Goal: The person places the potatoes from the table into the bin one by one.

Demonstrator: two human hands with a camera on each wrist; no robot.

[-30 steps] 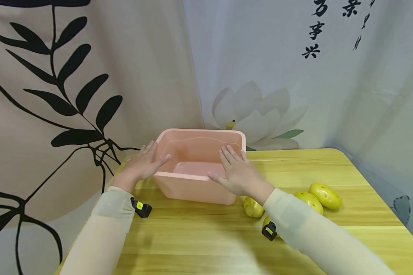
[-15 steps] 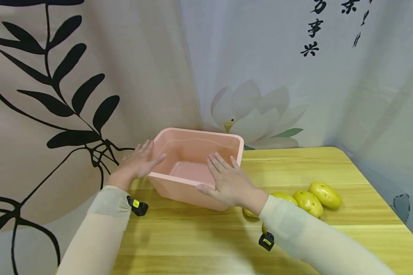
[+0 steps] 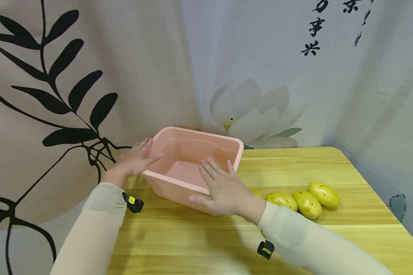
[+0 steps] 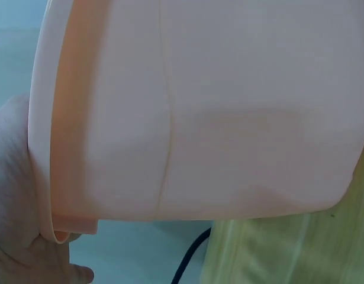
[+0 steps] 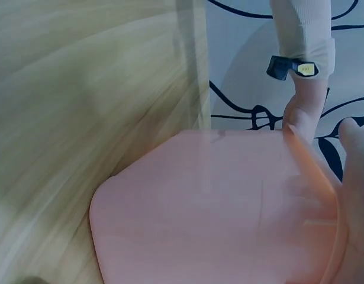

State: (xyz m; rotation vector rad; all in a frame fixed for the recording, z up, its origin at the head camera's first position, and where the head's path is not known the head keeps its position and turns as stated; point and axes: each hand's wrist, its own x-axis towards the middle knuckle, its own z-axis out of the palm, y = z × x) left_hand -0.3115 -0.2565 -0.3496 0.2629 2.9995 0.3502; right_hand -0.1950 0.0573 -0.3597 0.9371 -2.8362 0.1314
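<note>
A pink plastic bin point(image 3: 175, 191) stands at the table's back left, turned at an angle, with nothing inside its visible floor. My left hand point(image 3: 132, 162) lies along the bin's left rim, fingers straight and thumb over the edge. In the left wrist view, the left hand point(image 4: 16, 183) touches the rim from outside. Fingers extended, my right hand point(image 3: 227, 193) rests at the front right corner, covering part of that rim. The right wrist view shows the bin's side wall point(image 5: 211, 207) with the right hand point(image 5: 358, 195) against the rim.
Several yellow potatoes, one of them a potato point(image 3: 324, 194) at the far right end, lie right of the bin. The right forearm point(image 3: 309, 233) passes in front of them. A printed curtain point(image 3: 254, 57) hangs behind the wooden table point(image 3: 179, 244).
The bin has turned, its right end swinging toward me and its left end shifting slightly left. Both hands moved with it, the right hand left and nearer. More of the potatoes shows beside the right arm.
</note>
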